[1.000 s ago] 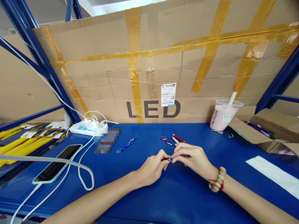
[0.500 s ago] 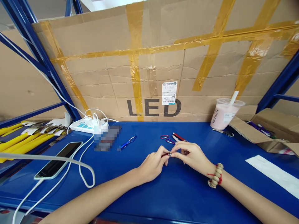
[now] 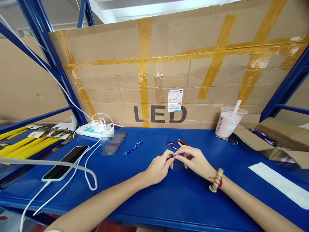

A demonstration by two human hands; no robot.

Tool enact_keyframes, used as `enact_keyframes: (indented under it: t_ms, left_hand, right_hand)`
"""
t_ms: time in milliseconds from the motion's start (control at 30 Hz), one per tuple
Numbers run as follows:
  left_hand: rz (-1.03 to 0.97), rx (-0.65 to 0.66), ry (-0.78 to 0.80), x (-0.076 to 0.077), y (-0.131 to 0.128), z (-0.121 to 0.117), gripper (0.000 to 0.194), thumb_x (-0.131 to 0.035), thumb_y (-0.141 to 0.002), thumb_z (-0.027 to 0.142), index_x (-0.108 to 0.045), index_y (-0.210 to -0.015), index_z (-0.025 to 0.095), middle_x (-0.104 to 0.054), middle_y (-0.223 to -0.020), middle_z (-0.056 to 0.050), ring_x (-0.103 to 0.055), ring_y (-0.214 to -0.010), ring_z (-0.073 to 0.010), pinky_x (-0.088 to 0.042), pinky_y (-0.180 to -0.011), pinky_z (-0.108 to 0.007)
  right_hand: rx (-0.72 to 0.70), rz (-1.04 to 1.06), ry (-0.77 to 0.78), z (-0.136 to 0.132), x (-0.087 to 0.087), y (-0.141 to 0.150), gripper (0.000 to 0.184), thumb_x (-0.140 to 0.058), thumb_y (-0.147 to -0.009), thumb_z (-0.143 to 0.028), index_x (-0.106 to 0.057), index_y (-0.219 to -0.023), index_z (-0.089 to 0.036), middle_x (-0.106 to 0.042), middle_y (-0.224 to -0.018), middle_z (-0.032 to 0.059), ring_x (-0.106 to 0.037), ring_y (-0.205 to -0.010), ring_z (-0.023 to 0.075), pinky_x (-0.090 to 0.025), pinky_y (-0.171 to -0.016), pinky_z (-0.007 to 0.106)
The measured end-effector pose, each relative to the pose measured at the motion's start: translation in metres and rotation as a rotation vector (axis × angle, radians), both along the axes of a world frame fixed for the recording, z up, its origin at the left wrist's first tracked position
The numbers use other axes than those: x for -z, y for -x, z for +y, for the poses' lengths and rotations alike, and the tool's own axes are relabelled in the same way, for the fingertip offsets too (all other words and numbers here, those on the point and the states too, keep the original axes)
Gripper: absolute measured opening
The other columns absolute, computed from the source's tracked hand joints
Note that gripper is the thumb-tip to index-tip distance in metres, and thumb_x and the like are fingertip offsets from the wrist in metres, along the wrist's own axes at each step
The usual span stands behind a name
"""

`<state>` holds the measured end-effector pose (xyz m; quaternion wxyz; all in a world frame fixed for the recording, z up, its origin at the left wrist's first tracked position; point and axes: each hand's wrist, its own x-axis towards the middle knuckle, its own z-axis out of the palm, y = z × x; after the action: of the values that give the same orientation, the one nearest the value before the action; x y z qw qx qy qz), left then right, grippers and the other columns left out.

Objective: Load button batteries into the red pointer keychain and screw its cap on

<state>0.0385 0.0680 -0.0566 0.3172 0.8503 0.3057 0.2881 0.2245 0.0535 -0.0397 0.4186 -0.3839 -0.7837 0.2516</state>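
Observation:
My left hand (image 3: 158, 169) is closed in a pinch around a small dark red cylinder (image 3: 170, 158), which its fingers mostly cover. From the other side, the thumb and fingertips of my right hand (image 3: 196, 159) pinch the cylinder's right end. Both hands are over the middle of the blue table. Just behind them lie a red carabiner clip (image 3: 170, 143), a dark purple carabiner clip (image 3: 174, 147) and a red tube (image 3: 183, 143) partly hidden by my right hand. Off to the left is a slim blue tube with a clip (image 3: 132, 148).
A power strip (image 3: 90, 130) with white cables and a phone (image 3: 65, 163) are on the left. At the right stand a pink drink cup (image 3: 228, 124) and an open carton (image 3: 272, 151), near a white paper strip (image 3: 280, 183). A large cardboard box (image 3: 116, 90) backs the table (image 3: 145, 206).
The camera view has shifted slightly. The cylinder's metal end, visible between my fingertips before, is now covered by my right fingers. Both hands keep their pinch.

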Motion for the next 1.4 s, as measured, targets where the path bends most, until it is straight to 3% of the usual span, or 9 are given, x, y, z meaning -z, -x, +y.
enact_keyframes:
  t_ms: [200, 467, 567, 667, 1100, 1400]
  left_hand:
    - [-0.004, -0.020, -0.023, -0.003, -0.001, -0.002, 0.015, -0.028, -0.095, 0.028, -0.040, -0.096, 0.019, -0.055, -0.071, 0.004, -0.052, -0.067, -0.0106, -0.036, -0.068, -0.021]
    - [-0.006, -0.053, -0.017, -0.001, -0.003, -0.001, 0.016, -0.027, -0.094, 0.026, -0.041, -0.091, 0.019, -0.055, -0.070, 0.004, -0.051, -0.066, -0.0104, -0.036, -0.068, -0.021]
    - [-0.017, -0.049, -0.011, 0.000, -0.004, -0.002, 0.017, -0.027, -0.095, 0.027, -0.042, -0.093, 0.019, -0.054, -0.069, 0.004, -0.050, -0.065, -0.0105, -0.035, -0.066, -0.021]
    - [-0.052, -0.018, 0.004, -0.001, -0.004, -0.002, 0.019, -0.026, -0.095, 0.027, -0.043, -0.093, 0.018, -0.053, -0.068, 0.003, -0.049, -0.064, -0.0106, -0.036, -0.066, -0.021]
    - [-0.067, 0.084, 0.001, -0.001, -0.001, -0.002, 0.018, -0.027, -0.095, 0.025, -0.042, -0.093, 0.017, -0.052, -0.067, 0.002, -0.047, -0.063, -0.0102, -0.036, -0.066, -0.021]
    - [-0.040, 0.069, 0.007, -0.002, -0.002, -0.003, 0.018, -0.026, -0.095, 0.025, -0.042, -0.095, 0.016, -0.052, -0.069, 0.001, -0.047, -0.064, -0.0103, -0.037, -0.066, -0.021]
  right_hand:
    - [-0.032, -0.081, -0.033, 0.000, -0.006, -0.003, 0.024, -0.050, -0.088, -0.034, -0.063, -0.088, -0.013, -0.056, -0.087, 0.0055, -0.053, -0.044, 0.0030, -0.041, -0.040, 0.015]
    - [0.083, -0.349, -0.493, -0.003, -0.010, -0.011, 0.020, -0.048, -0.091, -0.027, -0.063, -0.101, -0.020, -0.060, -0.095, 0.0040, -0.056, -0.062, 0.0059, -0.044, -0.056, 0.016]
    - [0.085, -0.418, -0.628, -0.003, -0.014, -0.015, 0.019, -0.046, -0.092, -0.023, -0.065, -0.094, -0.021, -0.061, -0.092, 0.0025, -0.058, -0.066, 0.0063, -0.042, -0.055, 0.016]
    - [0.085, -0.466, -0.697, -0.003, -0.016, -0.017, 0.021, -0.045, -0.092, -0.020, -0.066, -0.091, -0.021, -0.061, -0.090, 0.0013, -0.054, -0.058, 0.0043, -0.038, -0.050, 0.017]
    - [0.031, -0.399, -0.662, -0.005, -0.018, -0.016, 0.029, -0.038, -0.094, -0.020, -0.066, -0.087, -0.018, -0.060, -0.084, 0.0030, -0.056, -0.060, 0.0039, -0.041, -0.049, 0.013]
    - [0.047, -0.451, -0.655, -0.005, -0.019, -0.016, 0.033, -0.035, -0.095, -0.022, -0.067, -0.088, -0.018, -0.061, -0.083, 0.0038, -0.058, -0.064, 0.0057, -0.042, -0.050, 0.015]
